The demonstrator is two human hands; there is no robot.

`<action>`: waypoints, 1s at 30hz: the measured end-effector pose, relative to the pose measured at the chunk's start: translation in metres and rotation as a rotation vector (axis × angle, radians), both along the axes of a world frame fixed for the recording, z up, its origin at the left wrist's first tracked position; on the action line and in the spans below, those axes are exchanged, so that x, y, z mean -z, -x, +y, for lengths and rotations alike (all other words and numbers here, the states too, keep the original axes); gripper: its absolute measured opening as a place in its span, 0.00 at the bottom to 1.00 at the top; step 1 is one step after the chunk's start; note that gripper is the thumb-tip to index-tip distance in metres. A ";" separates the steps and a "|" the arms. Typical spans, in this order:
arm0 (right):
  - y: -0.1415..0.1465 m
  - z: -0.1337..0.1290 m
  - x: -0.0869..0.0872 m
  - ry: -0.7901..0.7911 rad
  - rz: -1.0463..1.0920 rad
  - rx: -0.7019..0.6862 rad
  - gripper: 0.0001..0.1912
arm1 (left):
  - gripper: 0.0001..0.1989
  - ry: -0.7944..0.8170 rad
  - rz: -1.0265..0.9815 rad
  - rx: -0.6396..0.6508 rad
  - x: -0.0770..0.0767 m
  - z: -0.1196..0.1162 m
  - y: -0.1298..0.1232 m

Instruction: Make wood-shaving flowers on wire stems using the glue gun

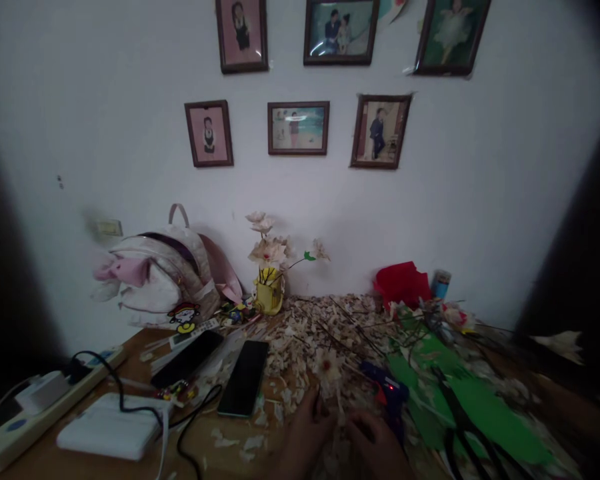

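Near the bottom centre, my left hand [307, 427] has its fingers pressed together beside the stem of a pale flower with a red centre [327, 367]. Just to its right, my right hand [373, 437] is closed, with its fingertips at a pale strip [341, 407] below the flower. The image is dim, and what lies between the fingertips is too blurred to make out. A blue glue gun [393, 393] with a small red light lies right beside my right hand. Pale scraps [300, 333] spread behind both hands.
Black scissors [463, 423] rest on green sheets [505, 417] at the right. Two phones [244, 379], a white box [113, 427] and a power strip [0, 447] occupy the left. Against the wall stand a bag [165, 273], a yellow flower pot [269, 293] and red material [404, 283].
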State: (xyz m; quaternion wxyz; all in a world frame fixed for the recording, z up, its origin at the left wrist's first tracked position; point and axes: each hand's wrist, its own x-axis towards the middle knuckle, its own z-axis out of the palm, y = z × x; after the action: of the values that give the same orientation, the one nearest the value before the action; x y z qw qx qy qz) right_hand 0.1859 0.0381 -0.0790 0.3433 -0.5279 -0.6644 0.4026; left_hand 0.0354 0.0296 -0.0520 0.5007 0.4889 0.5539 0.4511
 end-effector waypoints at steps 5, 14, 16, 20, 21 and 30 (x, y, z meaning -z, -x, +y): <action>0.004 -0.004 -0.005 0.073 -0.004 -0.023 0.21 | 0.09 -0.029 0.069 -0.021 -0.003 -0.003 0.000; 0.004 -0.007 -0.013 0.040 0.003 0.063 0.18 | 0.08 0.019 0.267 -0.033 -0.009 -0.006 -0.002; 0.004 -0.009 -0.019 0.023 0.015 0.082 0.18 | 0.10 0.022 0.257 0.013 -0.004 -0.005 -0.003; 0.006 -0.011 -0.027 0.014 -0.002 0.071 0.19 | 0.12 0.036 0.247 0.093 0.008 -0.003 -0.004; 0.007 -0.011 -0.027 0.008 -0.018 0.067 0.20 | 0.10 0.036 0.258 0.093 0.011 -0.003 -0.004; 0.007 -0.009 -0.022 0.013 0.005 0.046 0.21 | 0.08 0.053 0.149 0.005 -0.005 -0.007 -0.005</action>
State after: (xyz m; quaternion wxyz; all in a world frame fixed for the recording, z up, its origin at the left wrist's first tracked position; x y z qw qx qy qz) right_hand 0.1784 0.0295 -0.0572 0.3506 -0.5441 -0.6488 0.4001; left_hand 0.0400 0.0221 -0.0467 0.4719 0.5091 0.6000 0.3976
